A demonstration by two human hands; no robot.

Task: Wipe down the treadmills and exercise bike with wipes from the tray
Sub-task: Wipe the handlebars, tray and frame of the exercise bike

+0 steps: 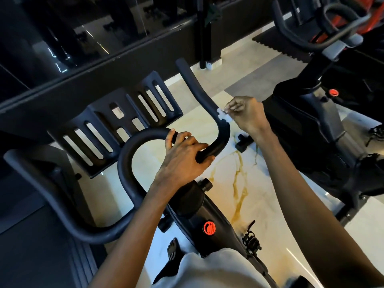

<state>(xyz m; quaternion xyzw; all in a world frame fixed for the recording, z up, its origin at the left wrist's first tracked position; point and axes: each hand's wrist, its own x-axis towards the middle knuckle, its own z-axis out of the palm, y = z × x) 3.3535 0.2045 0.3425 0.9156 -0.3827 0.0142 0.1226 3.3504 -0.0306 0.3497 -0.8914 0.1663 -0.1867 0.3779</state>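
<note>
Marble gym floor (239,183), 2 bikes visible. Left hand (182,156) grips the exercise bike handlebar (128,154), apparently steadying it; right hand (247,115) pinches a small wipe (223,115) against the right bar bend.

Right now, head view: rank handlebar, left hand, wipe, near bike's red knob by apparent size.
1. handlebar
2. left hand
3. wipe and red knob: look alike; the right hand partly hides the wipe.

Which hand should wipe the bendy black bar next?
Right. The right hand pinches the small white wipe against the curved black handlebar, so it can probably just keep rubbing. The left hand grips the handlebar lower down and holds no wipe.
</note>
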